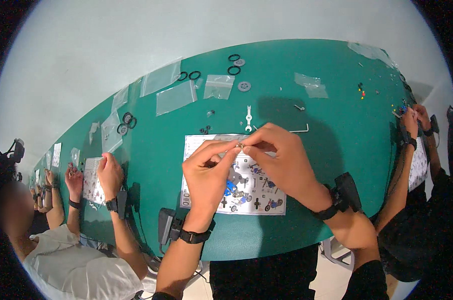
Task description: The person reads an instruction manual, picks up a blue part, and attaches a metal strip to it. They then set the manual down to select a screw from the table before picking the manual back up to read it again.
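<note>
My left hand (206, 165) and my right hand (286, 157) meet fingertip to fingertip above a printed instruction sheet (191, 145). Both are closed in a pinch on one small shiny metal piece (240, 146), whose exact kind is too small to make out. Bright blue shapes (230, 189) show on the sheet beside my left hand; whether they are a loose part or print I cannot tell. Just beyond my fingertips lie a small white wrench (249, 119) and an L-shaped hex key (300, 131).
Farther back are black rings (234, 70), a grey wheel (244, 86), a screw (299, 107) and clear plastic bags (176, 98). Small black parts (205, 130) lie near the sheet's top edge. Co-workers' hands (110, 175) work at left, others (411, 120) at right, along the green table (156, 165).
</note>
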The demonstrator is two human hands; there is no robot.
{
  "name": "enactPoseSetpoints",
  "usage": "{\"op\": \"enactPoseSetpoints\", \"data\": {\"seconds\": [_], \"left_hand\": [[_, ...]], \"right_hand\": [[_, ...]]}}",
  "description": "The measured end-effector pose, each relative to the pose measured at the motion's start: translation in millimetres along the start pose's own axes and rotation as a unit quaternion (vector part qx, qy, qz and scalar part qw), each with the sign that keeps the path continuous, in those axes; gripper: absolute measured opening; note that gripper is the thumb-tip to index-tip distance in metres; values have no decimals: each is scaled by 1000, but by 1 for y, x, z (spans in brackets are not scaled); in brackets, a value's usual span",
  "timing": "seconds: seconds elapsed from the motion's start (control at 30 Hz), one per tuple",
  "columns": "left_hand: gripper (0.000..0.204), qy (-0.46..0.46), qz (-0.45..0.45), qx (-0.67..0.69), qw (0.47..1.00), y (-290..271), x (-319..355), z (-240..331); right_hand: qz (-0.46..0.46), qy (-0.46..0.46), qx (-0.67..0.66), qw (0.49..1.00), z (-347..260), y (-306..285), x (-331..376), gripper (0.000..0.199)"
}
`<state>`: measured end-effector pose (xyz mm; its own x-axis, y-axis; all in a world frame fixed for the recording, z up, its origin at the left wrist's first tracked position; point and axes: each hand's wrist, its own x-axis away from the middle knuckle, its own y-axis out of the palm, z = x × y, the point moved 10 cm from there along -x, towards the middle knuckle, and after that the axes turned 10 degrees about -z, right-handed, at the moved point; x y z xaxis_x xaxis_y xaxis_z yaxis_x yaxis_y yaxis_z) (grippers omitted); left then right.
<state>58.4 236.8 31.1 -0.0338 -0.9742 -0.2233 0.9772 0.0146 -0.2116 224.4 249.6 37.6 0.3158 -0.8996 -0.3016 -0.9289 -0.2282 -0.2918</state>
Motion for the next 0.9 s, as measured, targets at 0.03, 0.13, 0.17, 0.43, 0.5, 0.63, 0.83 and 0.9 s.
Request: {"op": "enactPoseSetpoints", "data": {"seconds": [0.03, 0.13, 0.17, 0.43, 0.5, 0.63, 0.83, 0.9], "left_hand": [[13, -17, -4, 12, 1000, 0, 0, -3], [12, -14, -6, -2, 1000, 0, 0, -3], [12, 4, -3, -26, 1000, -1, 0, 2], [16, -88, 40, 47, 994, -9, -3, -17], [24, -97, 60, 43, 993, -18, -3, -26], [39, -115, 77, 66, 988, -24, 0, -42], [18, -130, -6, 117, 985, -2, -1, -35], [12, -108, -47, 85, 989, 5, -3, -24]], "right_hand": [[-8, 13, 14, 1000, -3, -1, 0, 12], [-8, 24, 16, 1000, -4, 1, 1, 11], [0, 22, 3, 1000, -3, 1, 1, 11], [-32, 117, -121, 985, 21, 10, 1, 12], [-59, 147, -147, 976, 26, 17, 2, 13], [-53, 186, -240, 951, 30, 33, 10, 13], [-29, 186, -302, 935, 37, 35, 10, 13], [-14, 182, -307, 934, 39, 27, 6, 14]]}}
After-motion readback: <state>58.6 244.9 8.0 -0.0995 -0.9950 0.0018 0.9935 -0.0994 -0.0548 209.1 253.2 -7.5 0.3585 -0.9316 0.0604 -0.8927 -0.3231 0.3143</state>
